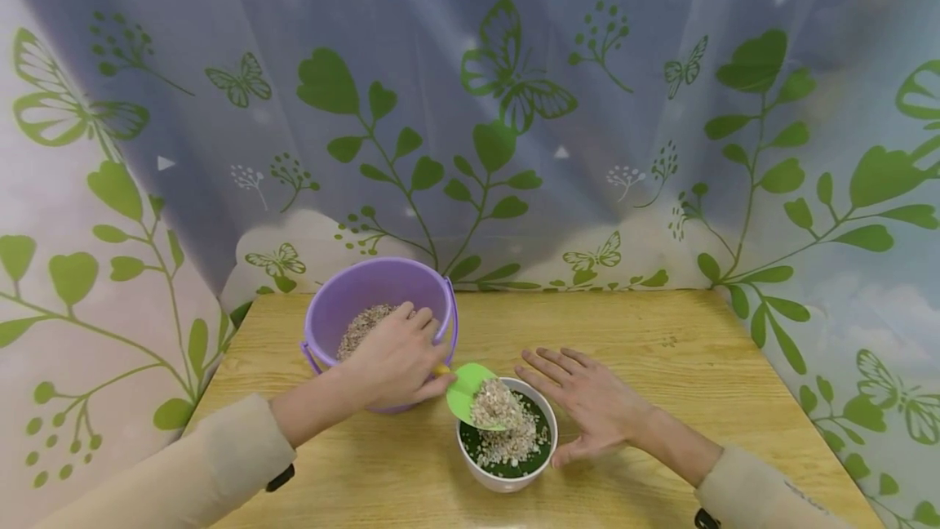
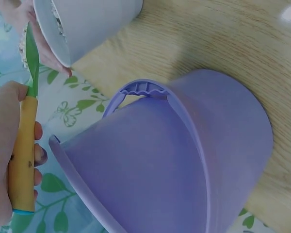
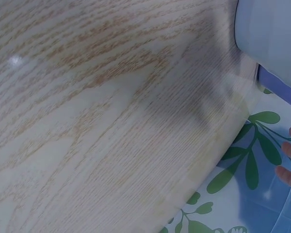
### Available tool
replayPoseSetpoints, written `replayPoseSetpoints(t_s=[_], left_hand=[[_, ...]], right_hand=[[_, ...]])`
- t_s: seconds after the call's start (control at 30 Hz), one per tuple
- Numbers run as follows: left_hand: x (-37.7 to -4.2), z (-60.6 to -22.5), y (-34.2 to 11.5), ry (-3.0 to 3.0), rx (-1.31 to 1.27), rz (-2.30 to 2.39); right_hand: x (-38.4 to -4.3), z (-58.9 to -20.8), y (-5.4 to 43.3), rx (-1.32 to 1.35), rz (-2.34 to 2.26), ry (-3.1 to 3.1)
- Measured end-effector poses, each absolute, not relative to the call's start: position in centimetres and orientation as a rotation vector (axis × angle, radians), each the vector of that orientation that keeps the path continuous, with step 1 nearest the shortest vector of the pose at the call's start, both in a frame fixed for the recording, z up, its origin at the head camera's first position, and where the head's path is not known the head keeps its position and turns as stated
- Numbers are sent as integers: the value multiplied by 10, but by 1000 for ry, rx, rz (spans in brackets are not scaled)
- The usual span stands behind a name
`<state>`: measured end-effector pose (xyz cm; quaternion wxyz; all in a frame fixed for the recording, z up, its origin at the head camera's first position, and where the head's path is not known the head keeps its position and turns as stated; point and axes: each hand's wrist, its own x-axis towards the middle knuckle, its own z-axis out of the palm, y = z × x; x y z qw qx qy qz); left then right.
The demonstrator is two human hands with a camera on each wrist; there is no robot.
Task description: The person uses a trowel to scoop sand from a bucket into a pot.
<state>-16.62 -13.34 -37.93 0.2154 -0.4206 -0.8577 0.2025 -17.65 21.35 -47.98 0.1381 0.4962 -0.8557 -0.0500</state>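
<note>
In the head view my left hand grips the yellow handle of a small green shovel. Its blade bears a heap of pale, flaky grains and hangs over a white pot. Inside the pot, more of the same grains lie in a mound on a dark green surface. My right hand is spread beside the pot's right side, fingers straight and holding nothing. Whether it touches the pot, I cannot tell.
A purple bucket with grains inside stands behind and left of the pot, partly covered by my left forearm. Its handle hangs at the side. The wooden table ends at a curtain printed with leaves and butterflies.
</note>
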Motion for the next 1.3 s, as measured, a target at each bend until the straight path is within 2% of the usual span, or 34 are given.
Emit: replayPoseSetpoints(t_s=[1.3], left_hand=[[-175, -385, -105, -2280, -1201, 680]], right_hand=[[-174, -478, 212, 1431, -162, -2466]])
